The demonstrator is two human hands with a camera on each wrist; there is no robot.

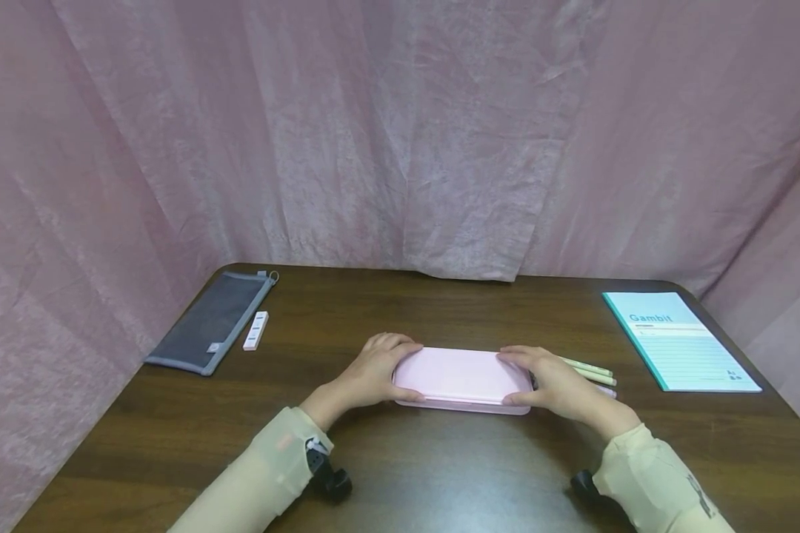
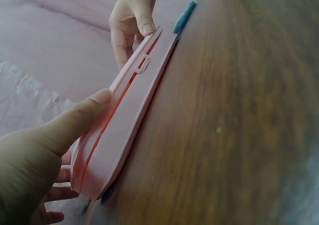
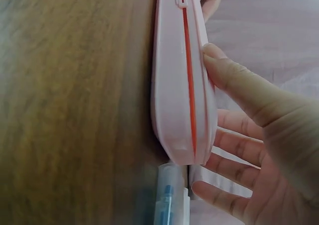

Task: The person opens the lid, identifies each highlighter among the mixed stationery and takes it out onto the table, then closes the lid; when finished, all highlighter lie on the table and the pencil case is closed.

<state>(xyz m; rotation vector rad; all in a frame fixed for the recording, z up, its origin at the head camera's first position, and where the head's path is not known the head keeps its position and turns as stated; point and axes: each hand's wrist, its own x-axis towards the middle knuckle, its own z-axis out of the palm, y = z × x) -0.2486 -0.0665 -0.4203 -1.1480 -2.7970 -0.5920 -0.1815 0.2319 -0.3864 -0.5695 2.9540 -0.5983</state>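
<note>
A pale pink pencil case (image 1: 463, 376) lies lengthwise on the table in the head view, lid up. My left hand (image 1: 376, 372) grips its left end, thumb at the near edge and fingers toward the far edge. At the other end my right hand (image 1: 560, 385) holds it the same way. Along the case's side (image 3: 172, 80) in the right wrist view runs a thin red-orange line between lid and base, with a small clasp (image 2: 143, 64) midway in the left wrist view. Several pens (image 1: 590, 368) stick out beyond the right hand, partly hidden by it.
A grey mesh zip pouch (image 1: 207, 320) lies at the table's left edge, beside a small white bar with dark marks (image 1: 256, 331). Toward the right edge is a teal-edged notebook marked Gambit (image 1: 683, 348). Pink curtains (image 1: 400, 133) hang around the wooden table (image 1: 440, 474).
</note>
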